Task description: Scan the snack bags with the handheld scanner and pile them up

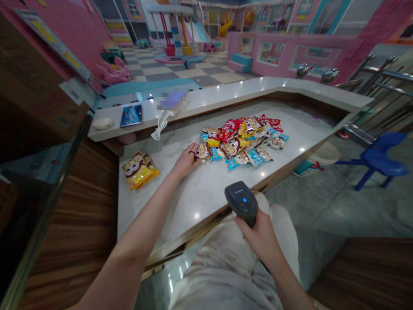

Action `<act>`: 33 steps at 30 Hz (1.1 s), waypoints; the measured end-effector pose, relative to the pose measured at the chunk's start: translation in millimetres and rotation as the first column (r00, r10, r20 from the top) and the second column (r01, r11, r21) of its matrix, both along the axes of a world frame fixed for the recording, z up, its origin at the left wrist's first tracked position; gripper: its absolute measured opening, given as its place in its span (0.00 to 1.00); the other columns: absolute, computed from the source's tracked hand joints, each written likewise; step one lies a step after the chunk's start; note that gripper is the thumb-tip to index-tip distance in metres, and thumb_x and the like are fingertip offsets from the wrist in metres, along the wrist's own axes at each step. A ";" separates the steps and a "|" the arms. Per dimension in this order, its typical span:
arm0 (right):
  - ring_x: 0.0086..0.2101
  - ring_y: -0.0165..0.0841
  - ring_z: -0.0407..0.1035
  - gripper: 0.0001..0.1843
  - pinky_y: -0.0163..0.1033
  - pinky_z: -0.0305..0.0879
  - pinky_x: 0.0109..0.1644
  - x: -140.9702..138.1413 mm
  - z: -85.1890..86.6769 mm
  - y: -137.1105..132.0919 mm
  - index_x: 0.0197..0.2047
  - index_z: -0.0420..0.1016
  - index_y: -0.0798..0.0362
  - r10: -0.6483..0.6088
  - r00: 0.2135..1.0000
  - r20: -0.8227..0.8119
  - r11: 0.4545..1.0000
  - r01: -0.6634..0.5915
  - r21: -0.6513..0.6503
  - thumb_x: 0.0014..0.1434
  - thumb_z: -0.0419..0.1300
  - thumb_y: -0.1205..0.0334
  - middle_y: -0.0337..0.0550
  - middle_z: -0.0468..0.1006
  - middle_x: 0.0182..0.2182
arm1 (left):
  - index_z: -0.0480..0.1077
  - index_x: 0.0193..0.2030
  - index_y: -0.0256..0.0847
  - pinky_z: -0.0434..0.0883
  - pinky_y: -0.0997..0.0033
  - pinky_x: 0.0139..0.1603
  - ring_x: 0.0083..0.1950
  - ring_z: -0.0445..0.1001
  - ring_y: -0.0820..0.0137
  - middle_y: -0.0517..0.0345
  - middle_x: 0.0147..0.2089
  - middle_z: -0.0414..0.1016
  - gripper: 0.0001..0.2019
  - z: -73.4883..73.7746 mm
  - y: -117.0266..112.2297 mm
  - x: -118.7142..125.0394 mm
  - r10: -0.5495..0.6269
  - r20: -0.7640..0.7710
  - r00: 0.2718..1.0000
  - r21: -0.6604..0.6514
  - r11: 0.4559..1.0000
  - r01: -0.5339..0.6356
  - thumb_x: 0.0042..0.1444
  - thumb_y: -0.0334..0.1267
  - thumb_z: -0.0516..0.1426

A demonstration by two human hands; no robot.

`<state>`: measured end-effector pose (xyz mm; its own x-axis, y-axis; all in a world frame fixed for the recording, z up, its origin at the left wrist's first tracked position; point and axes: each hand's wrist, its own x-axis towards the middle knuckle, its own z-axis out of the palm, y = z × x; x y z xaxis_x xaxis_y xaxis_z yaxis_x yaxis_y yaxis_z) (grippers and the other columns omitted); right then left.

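Note:
My right hand (258,236) is wrapped around the handle of a dark handheld barcode scanner (241,201), held over my lap near the counter's front edge. My left hand (186,162) reaches across the white counter (200,193) and its fingertips rest on a small snack packet (203,150) at the near left edge of a pile of colourful snack packets (245,140). A ring shows on one finger. Whether the fingers pinch the packet or only touch it is unclear. A short stack of yellow snack packets (139,170) lies apart at the left.
A raised ledge (226,92) behind the counter carries a white mouse (102,123), a phone (130,115) and a white coiled cable (160,125). A blue plastic chair (380,161) stands on the floor at the right. Wood panelling (74,224) closes the left side.

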<state>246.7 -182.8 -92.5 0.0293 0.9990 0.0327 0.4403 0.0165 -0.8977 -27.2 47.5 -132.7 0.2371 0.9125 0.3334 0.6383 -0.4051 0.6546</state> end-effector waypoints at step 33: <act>0.29 0.40 0.77 0.07 0.34 0.67 0.27 -15.0 14.3 1.6 0.36 0.77 0.55 0.033 0.999 -0.042 0.999 -0.032 0.017 0.56 0.61 0.61 0.43 0.81 0.24 | 0.66 0.65 0.33 0.67 0.53 0.63 0.59 0.76 0.54 0.40 0.57 0.77 0.30 1.3 -98.6 56.3 0.365 0.900 0.239 -0.416 0.554 0.721 0.66 0.53 0.48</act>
